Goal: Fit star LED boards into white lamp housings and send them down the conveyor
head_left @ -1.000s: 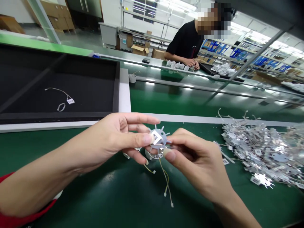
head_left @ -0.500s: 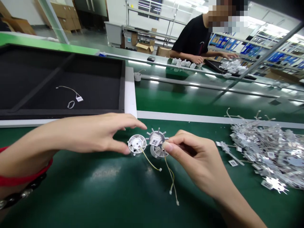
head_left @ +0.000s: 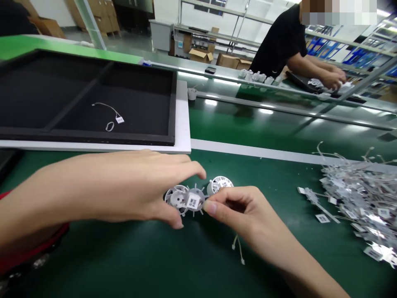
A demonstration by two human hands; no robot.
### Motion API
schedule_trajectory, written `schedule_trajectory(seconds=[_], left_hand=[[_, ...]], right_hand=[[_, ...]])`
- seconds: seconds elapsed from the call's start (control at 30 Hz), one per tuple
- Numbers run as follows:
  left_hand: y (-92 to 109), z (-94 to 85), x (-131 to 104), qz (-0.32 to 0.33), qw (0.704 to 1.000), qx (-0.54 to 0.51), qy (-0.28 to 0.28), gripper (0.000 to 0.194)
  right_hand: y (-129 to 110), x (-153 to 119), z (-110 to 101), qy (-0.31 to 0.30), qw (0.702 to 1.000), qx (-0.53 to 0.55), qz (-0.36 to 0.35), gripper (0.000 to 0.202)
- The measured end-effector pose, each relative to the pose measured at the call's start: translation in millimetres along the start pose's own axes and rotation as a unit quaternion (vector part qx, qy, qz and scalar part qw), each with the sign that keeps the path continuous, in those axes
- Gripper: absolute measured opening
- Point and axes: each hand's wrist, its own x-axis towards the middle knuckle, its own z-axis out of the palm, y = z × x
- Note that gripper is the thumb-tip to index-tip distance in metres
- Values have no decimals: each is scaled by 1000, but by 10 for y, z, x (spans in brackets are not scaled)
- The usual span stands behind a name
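Observation:
Between thumb and fingers, my right hand (head_left: 238, 211) pinches the edge of a spoked metal disc (head_left: 194, 199) that carries a white label with a printed code. The disc overlaps the right edge of a round white fan housing (head_left: 177, 198). My left hand (head_left: 136, 186) is open around that housing, fingers above it and thumb below; whether it touches is unclear. Just behind my right fingers stands another white round housing (head_left: 221, 183), partly covered. Thin wires with small connectors (head_left: 238, 248) hang out below my right hand.
A heap of metal discs with wires (head_left: 359, 198) lies on the green table (head_left: 139, 265) at right. A black tray (head_left: 136, 132) fills the left back. Across the bench, a person (head_left: 279, 41) handles white parts.
The labelled disc has moved down and left against the left housing, and my left hand has come closer around it. The view has shifted. The person's hands across the bench have come together.

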Motion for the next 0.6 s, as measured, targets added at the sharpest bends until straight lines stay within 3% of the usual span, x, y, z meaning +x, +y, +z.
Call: schedule_trajectory(seconds=[0.07, 0.2, 0.3, 0.43, 0.53, 0.6], left_hand=[[55, 45, -23, 35, 999, 11, 26, 47], [204, 133, 13, 67, 982, 158, 82, 29], [289, 94, 66, 9, 982, 189, 10, 30], [350, -4, 151, -93, 969, 190, -128, 22], [342, 35, 184, -104, 962, 192, -164, 11], [284, 141, 149, -81, 969, 187, -143, 11]], right_hand=[[-2, 23, -2, -9, 1000, 4, -3, 31], [-10, 45, 5, -3, 1000, -9, -23, 38], [40, 41, 68, 64, 991, -75, -88, 26], [164, 47, 161, 136, 949, -195, -205, 13], [240, 65, 189, 124, 921, -266, -255, 16], [275, 75, 196, 123, 904, -295, -284, 16]])
